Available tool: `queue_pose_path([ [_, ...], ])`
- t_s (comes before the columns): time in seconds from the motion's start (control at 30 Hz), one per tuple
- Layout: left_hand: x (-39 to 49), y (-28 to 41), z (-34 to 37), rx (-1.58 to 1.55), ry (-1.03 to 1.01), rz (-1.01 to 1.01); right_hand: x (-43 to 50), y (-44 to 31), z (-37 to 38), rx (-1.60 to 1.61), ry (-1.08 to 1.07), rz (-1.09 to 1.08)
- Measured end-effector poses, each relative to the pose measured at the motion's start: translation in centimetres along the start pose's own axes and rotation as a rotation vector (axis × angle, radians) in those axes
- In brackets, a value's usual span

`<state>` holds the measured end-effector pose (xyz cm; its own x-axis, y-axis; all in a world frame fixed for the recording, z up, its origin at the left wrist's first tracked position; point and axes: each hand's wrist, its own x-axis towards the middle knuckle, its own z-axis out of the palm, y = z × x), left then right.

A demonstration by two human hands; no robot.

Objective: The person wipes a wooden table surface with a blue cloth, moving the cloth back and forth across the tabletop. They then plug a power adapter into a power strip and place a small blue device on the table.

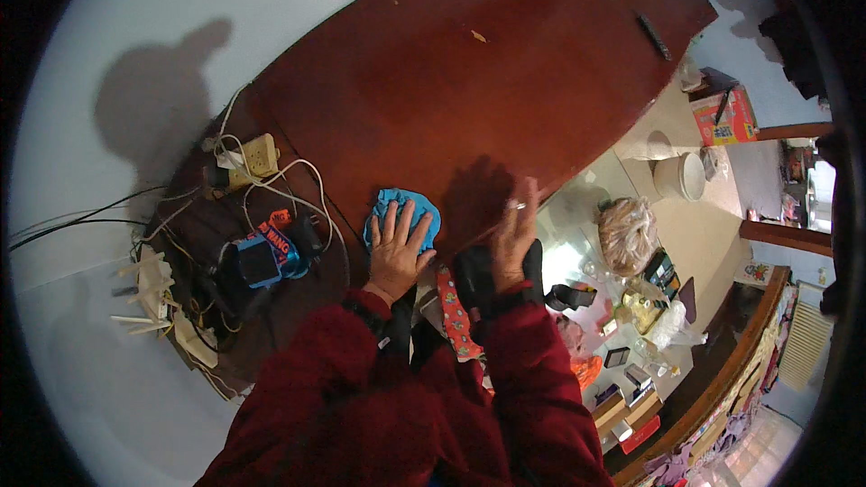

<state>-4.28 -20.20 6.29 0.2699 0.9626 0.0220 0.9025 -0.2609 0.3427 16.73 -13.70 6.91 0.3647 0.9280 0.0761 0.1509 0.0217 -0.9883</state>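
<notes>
A bunched blue cloth (427, 211) lies on the reddish-brown wooden tabletop (419, 101), close to its near edge. My left hand (398, 243) holds it down from above, palm down with the fingers spread over it. To the right, my right hand (515, 233) is raised near the table's edge, slightly blurred, with a ring on one finger. It appears to hold nothing, and its fingers are extended. A dark hand shadow (479, 189) falls on the wood between the two hands.
A power strip (260, 157) with white cables, a blue-and-black device (267, 260) and a white router (154, 284) crowd the left end. A remote control (653, 37) and a dry leaf scrap (479, 36) lie farther off. Right of the table are a bucket (678, 176) and a cluttered glass surface (565, 223).
</notes>
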Motion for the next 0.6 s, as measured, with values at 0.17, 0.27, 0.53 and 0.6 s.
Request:
queue_pose_path([
  [0.17,5.7,-4.6,-1.2,0.150,0.179,-0.253,5.7,3.6,-0.4,-0.335,0.116,-0.179],
  [0.27,11.1,-9.0,-2.0,0.234,0.231,-0.344,6.6,4.7,0.2,-0.662,0.123,-0.301],
  [0.53,8.0,-7.1,-1.4,0.253,0.154,-0.265,6.3,5.0,0.7,-0.696,0.156,-0.299],
  [0.6,1.9,-2.7,-0.9,0.154,0.207,-0.039,6.3,5.0,0.8,-0.699,0.158,-0.305],
])
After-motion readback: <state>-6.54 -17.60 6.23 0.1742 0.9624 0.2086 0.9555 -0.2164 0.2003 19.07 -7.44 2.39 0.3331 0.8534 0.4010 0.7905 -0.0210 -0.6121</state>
